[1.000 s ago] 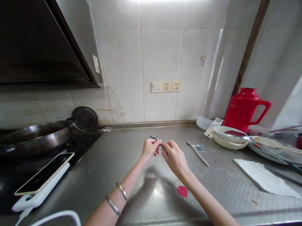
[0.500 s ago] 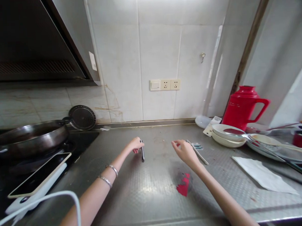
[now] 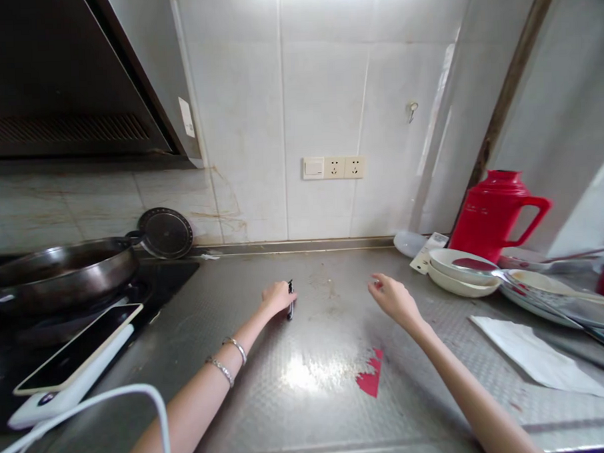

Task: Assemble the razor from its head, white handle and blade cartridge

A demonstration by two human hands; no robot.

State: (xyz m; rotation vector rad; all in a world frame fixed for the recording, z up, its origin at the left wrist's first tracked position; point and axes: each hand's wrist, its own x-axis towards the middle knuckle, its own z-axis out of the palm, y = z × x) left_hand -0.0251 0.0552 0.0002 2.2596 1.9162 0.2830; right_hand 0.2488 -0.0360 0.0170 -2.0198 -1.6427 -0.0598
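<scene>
My left hand (image 3: 278, 298), two silver bracelets on its wrist, is closed around a slim black-and-silver pen-like tool (image 3: 291, 306) held over the steel countertop (image 3: 310, 413). The tool points down toward the counter and its middle is partly covered by my fingers. To the right, my right hand (image 3: 395, 299) is palm down with loosely curled fingers, and a small gap shows between thumb and forefinger. Nothing shows in it, though its underside is hidden. Nearer to me than that hand lies a torn piece of red paper (image 3: 372, 375).
On the left, a phone (image 3: 80, 350) lies on a white device with a cable, beside a pan (image 3: 68, 277) on the hob. Stacked white bowls (image 3: 459, 283), a red thermos jug (image 3: 492, 218) and a white paper sheet (image 3: 538, 356) are at right.
My right hand has moved right, over where a thin pale stick and a small greenish packet lay; both are now out of sight. My left hand has shifted slightly right with the tool.
</scene>
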